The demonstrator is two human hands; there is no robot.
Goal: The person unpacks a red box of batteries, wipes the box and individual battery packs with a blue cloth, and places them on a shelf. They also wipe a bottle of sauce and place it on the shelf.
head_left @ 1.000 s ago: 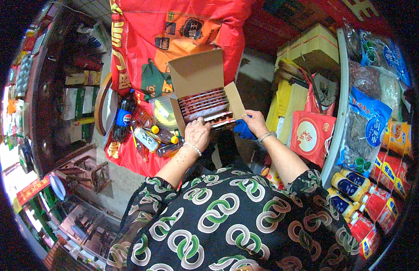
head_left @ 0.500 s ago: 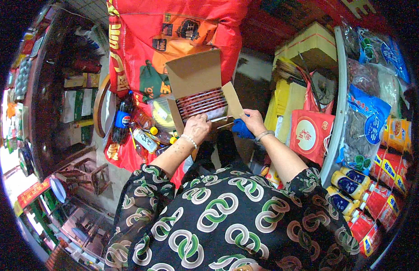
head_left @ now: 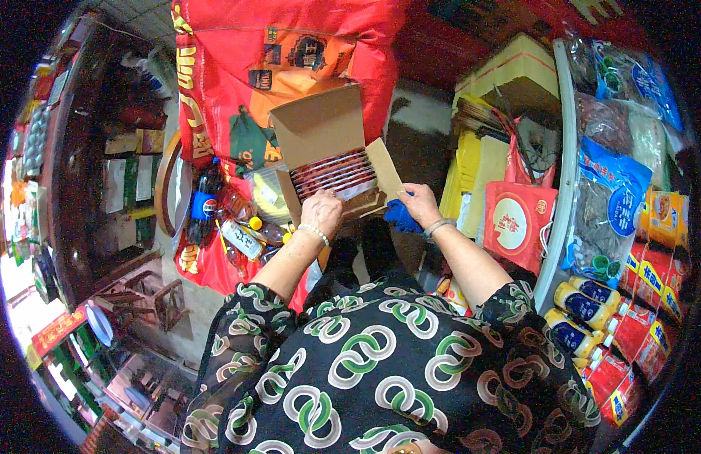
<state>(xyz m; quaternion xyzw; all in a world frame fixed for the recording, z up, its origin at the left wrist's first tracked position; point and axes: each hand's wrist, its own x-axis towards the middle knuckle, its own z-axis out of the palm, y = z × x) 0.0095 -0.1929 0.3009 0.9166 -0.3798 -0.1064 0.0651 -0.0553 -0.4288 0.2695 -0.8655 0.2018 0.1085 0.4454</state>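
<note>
An opened brown cardboard box (head_left: 318, 130) tilts up in front of me, its lid raised at the back. A row of slim dark-red packets (head_left: 339, 173) with pale edges stands inside it. At the box's front left, my left hand (head_left: 321, 213) bends closed over the nearest packets; what its fingertips hold is hidden. My right hand (head_left: 421, 205) pinches the corner of the box's right side flap (head_left: 385, 168). Just below those fingers a bunched blue cloth (head_left: 402, 217) shows, partly covered by the hand.
A large red bag (head_left: 222, 45) lies behind and under the box. Left of the box lie a dark cola bottle (head_left: 205, 203) and other bottles. To the right are a red paper bag (head_left: 519, 219), yellow paper stacks (head_left: 509, 76) and a shelf with packaged goods (head_left: 615, 181).
My left hand has drawn slightly back left and curled over the packets. The thin pale strip between my hands has gone from sight. My right hand stays by the flap.
</note>
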